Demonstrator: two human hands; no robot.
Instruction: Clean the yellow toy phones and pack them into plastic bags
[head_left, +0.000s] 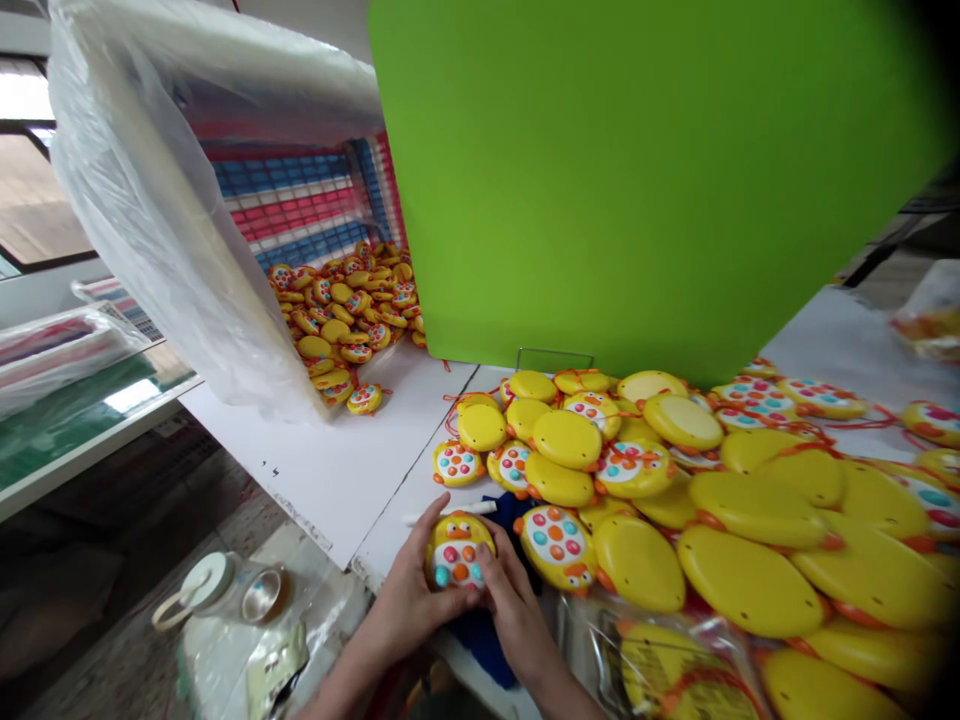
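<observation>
A yellow toy (459, 550) is held face up at the near edge of the white surface (337, 470), clamped between the fingers of the left hand (409, 595) and right hand (514, 600). A pile of toys (712, 500) lies just beside it.

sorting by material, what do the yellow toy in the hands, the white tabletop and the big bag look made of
Yellow button toy, held by left hand and right hand: likely hard moulded plastic, glossy highlights. White tabletop: smooth matte board, perhaps laminated; seam and scuffed edge show. Bag: thin translucent plastic film, wrinkled, shiny.
</observation>
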